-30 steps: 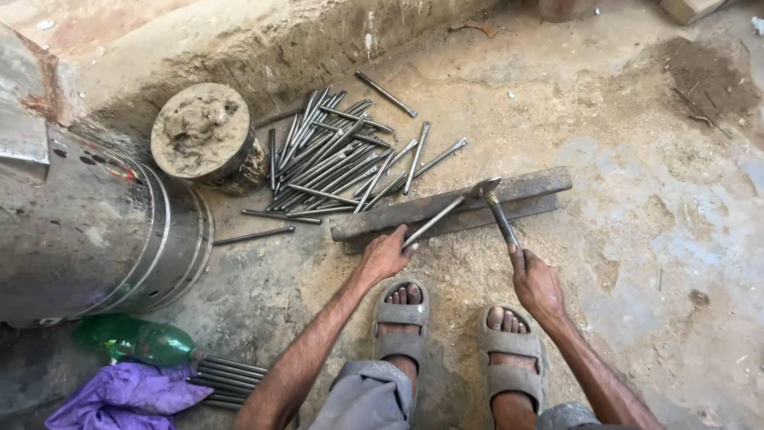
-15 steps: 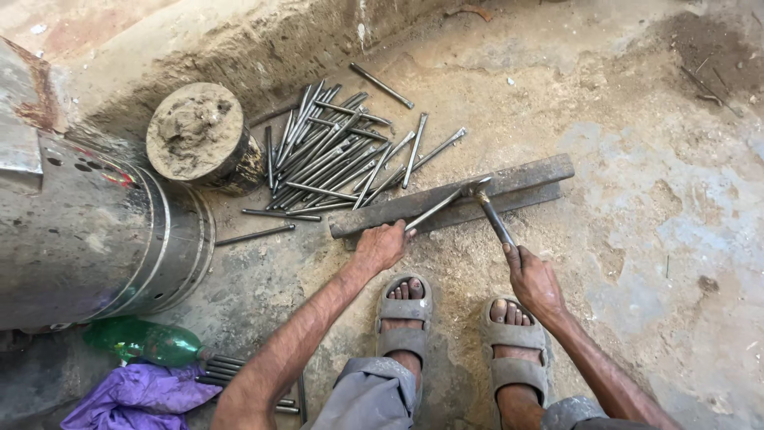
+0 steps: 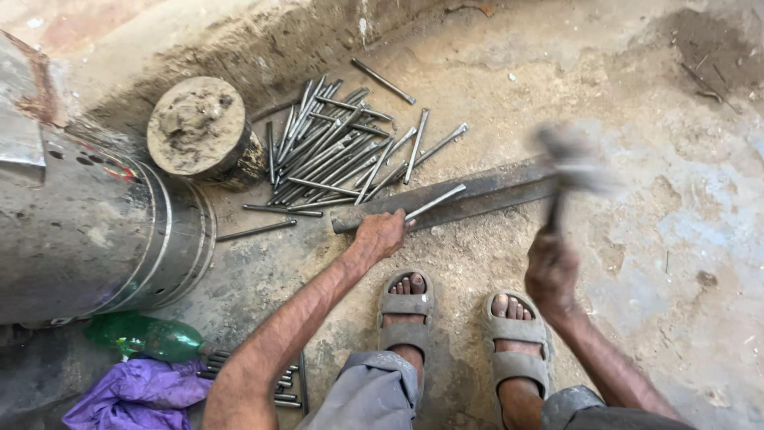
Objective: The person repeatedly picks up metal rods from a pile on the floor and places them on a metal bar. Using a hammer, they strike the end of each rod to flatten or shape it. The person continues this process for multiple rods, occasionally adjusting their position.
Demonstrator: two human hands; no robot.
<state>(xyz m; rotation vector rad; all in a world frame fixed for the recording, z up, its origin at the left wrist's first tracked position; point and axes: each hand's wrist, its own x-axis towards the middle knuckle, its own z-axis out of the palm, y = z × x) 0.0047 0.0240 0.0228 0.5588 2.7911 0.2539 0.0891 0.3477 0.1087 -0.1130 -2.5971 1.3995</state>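
The left hand (image 3: 382, 236) is closing around the near end of a thin metal rod (image 3: 434, 202), holding it so that its far end is lying across the long iron bar (image 3: 485, 191) just beyond the fingers. The right hand (image 3: 551, 271) is gripping the handle of a hammer (image 3: 567, 163), which is raised above the bar and up to the right of the left hand; its head is blurring so much that its shape is hard to make out, though it seems to be hanging over the bar's right part. The two hands are sitting well apart, the rod between them.

Beyond the left hand, past the bar, a pile of rods (image 3: 334, 151) is lying loose on the dusty floor (image 3: 652, 239), one single rod (image 3: 383, 80) resting apart at the far edge. To the left of that pile a round stump (image 3: 199, 127) caked with dirt is standing. Further left of the left hand a big metal drum (image 3: 87, 231) is lying on its side. Near the left elbow a green bottle (image 3: 151, 338) and a purple cloth (image 3: 135, 394) are lying together, with a small bundle of rods (image 3: 282, 382) just beside them.

Below both hands, the person's feet are resting in grey sandals (image 3: 406, 306)
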